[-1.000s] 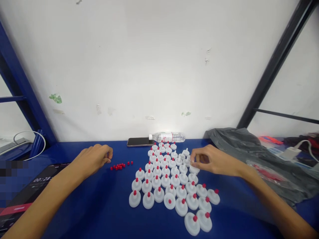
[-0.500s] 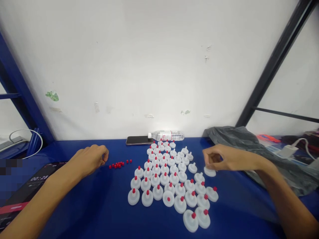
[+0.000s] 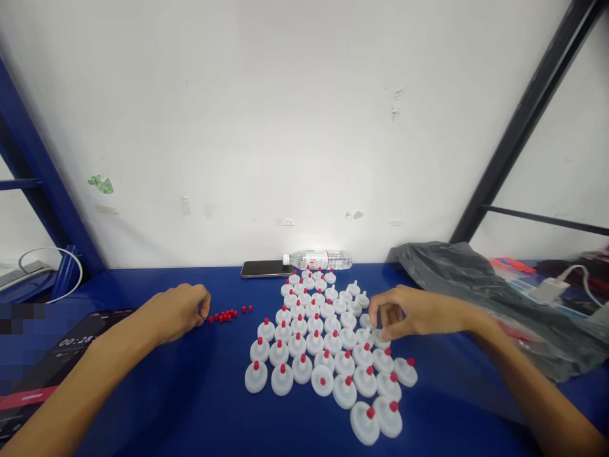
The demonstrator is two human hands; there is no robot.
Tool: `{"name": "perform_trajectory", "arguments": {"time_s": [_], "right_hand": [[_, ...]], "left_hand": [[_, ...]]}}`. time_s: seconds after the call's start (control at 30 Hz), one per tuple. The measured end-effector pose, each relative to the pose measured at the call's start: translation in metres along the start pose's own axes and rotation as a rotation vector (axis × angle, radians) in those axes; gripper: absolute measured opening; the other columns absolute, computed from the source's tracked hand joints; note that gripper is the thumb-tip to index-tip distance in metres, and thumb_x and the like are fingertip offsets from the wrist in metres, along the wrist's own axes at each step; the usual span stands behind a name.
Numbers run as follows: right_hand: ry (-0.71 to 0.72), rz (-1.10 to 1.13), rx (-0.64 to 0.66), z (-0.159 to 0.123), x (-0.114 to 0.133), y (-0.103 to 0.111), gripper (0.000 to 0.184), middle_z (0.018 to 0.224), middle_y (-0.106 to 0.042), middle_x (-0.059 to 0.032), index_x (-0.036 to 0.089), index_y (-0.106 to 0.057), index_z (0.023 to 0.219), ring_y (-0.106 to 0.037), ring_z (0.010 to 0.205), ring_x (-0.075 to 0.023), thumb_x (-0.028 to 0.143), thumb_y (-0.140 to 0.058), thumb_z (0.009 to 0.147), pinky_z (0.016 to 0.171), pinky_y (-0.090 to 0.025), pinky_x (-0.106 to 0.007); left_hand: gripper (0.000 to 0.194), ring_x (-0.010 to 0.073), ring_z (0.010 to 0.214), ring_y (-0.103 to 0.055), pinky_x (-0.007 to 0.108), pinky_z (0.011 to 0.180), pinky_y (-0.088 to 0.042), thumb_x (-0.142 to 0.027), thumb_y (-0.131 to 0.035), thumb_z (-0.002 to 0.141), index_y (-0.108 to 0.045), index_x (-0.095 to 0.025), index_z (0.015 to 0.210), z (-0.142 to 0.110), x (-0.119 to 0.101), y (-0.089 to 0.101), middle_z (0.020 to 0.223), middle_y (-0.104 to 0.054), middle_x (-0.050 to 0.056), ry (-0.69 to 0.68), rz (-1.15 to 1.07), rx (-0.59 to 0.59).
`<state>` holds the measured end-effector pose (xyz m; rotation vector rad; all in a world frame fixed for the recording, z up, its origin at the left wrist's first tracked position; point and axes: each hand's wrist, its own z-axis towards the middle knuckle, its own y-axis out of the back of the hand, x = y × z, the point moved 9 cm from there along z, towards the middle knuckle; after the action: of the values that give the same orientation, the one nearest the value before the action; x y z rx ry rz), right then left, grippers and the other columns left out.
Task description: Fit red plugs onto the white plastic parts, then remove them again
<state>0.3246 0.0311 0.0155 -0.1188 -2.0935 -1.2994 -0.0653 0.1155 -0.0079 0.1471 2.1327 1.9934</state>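
Observation:
My left hand (image 3: 183, 311) rests just left of a small cluster of red caps (image 3: 227, 315) on the blue table. Its fingers are curled in, and what they may hold is hidden. Over the right side of a group of white funnel-shaped discs my right hand (image 3: 397, 312) reaches in, thumb and index fingertip apart. Below its fingertips sit an uncapped disc (image 3: 364, 337) and another disc (image 3: 381, 339), partly covered by the thumb. Many front discs carry red caps on their spouts, like the capped disc (image 3: 255, 377); several at the right are bare.
A clear water bottle (image 3: 328, 259) lies along the wall beside a dark phone (image 3: 267, 269). A grey plastic bag (image 3: 447, 273) spreads over the right side. At the left lies a device showing a timer (image 3: 71, 343), partly under my left forearm.
My right hand has moved left from the right edge of the group. The bare white disc beneath it has shifted left among the others. My left hand has barely moved.

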Motion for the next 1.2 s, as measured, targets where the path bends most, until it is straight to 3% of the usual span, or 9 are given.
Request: {"name": "perform_trajectory", "arguments": {"time_s": [0.17,0.33,0.5,0.57,0.67,0.77,0.9,1.03,1.2], "right_hand": [[-0.020,0.008,-0.073,-0.010,0.001,0.015,0.035,0.074,-0.075,-0.0031,0.019,-0.071,0.095,-0.065,0.062,-0.0167,0.053,-0.072,0.083,0.055,-0.046,-0.025],[0.019,0.009,0.103,-0.009,0.003,-0.008,0.038,0.083,-0.078,-0.0046,0.020,-0.079,0.099,-0.070,0.073,-0.0194,0.046,-0.084,0.072,0.062,-0.049,-0.025],[-0.027,0.016,0.141,-0.001,0.000,-0.022,0.037,0.075,-0.076,-0.0049,0.018,-0.082,0.094,-0.057,0.052,-0.0125,0.048,-0.082,0.073,0.047,-0.041,-0.023],[0.019,-0.013,0.119,-0.002,0.007,-0.018,0.031,0.073,-0.075,-0.0035,0.019,-0.082,0.089,-0.054,0.052,-0.0114,0.047,-0.081,0.076,0.049,-0.040,-0.023],[0.098,-0.083,-0.023,-0.009,0.021,0.000,0.024,0.071,-0.071,-0.0010,0.021,-0.080,0.086,-0.054,0.058,-0.0123,0.044,-0.076,0.082,0.053,-0.039,-0.024],[0.148,-0.043,-0.200,-0.017,0.031,0.019,0.022,0.085,-0.071,-0.0021,0.022,-0.071,0.090,-0.059,0.068,-0.0144,0.044,-0.069,0.089,0.059,-0.044,-0.025],[0.184,0.217,-0.237,-0.013,0.037,0.013,0.023,0.123,-0.067,-0.0077,0.022,-0.055,0.097,-0.067,0.085,-0.0171,0.045,-0.056,0.099,0.071,-0.054,-0.030],[0.257,0.222,-0.319,-0.003,0.048,0.002,0.020,0.113,-0.070,-0.0060,0.023,-0.055,0.100,-0.067,0.095,-0.0200,0.043,-0.058,0.099,0.083,-0.054,-0.034],[0.336,0.182,-0.400,0.005,0.061,-0.012,0.027,0.092,-0.072,0.0004,0.027,-0.055,0.117,-0.064,0.079,-0.0168,0.041,-0.064,0.096,0.077,-0.050,-0.032]], "left_hand": [[0.019,0.0245,0.083,-0.068,0.031,0.066,-0.041,-0.019,-0.057,0.074,-0.070,-0.025,0.088,-0.001,-0.006,-0.001,0.091,-0.074,0.005,0.003,-0.001,0.059],[0.020,0.0229,0.085,-0.068,0.029,0.066,-0.042,-0.019,-0.057,0.076,-0.070,-0.025,0.089,-0.001,-0.009,-0.002,0.093,-0.075,0.003,0.008,-0.002,0.097],[0.018,0.0217,0.083,-0.069,0.028,0.065,-0.043,-0.022,-0.059,0.075,-0.070,-0.026,0.088,-0.001,-0.010,-0.002,0.090,-0.076,0.002,0.008,-0.009,0.110],[0.017,0.0215,0.083,-0.069,0.028,0.065,-0.043,-0.024,-0.060,0.075,-0.071,-0.026,0.089,-0.002,-0.010,0.000,0.090,-0.076,0.002,0.004,-0.015,0.103],[0.015,0.0212,0.079,-0.069,0.028,0.064,-0.043,-0.025,-0.058,0.075,-0.070,-0.026,0.085,-0.005,-0.012,0.004,0.088,-0.076,0.002,0.003,-0.015,0.082],[0.020,0.0235,0.079,-0.068,0.031,0.065,-0.042,-0.025,-0.050,0.080,-0.070,-0.026,0.083,-0.008,-0.017,0.014,0.089,-0.075,0.003,0.008,0.009,0.016],[0.027,0.0291,0.087,-0.067,0.036,0.068,-0.041,-0.028,-0.039,0.089,-0.067,-0.026,0.089,-0.011,-0.030,0.031,0.096,-0.074,0.006,0.016,0.055,-0.105],[0.036,0.0298,0.097,-0.068,0.038,0.076,-0.045,-0.036,-0.030,0.100,-0.064,-0.024,0.103,-0.016,-0.061,0.050,0.105,-0.072,0.007,-0.069,0.048,-0.323],[0.034,0.0215,0.090,-0.067,0.033,0.074,-0.047,-0.032,-0.029,0.104,-0.061,-0.022,0.104,-0.044,-0.129,0.048,0.099,-0.069,0.004,-0.427,-0.006,-0.519]]}}
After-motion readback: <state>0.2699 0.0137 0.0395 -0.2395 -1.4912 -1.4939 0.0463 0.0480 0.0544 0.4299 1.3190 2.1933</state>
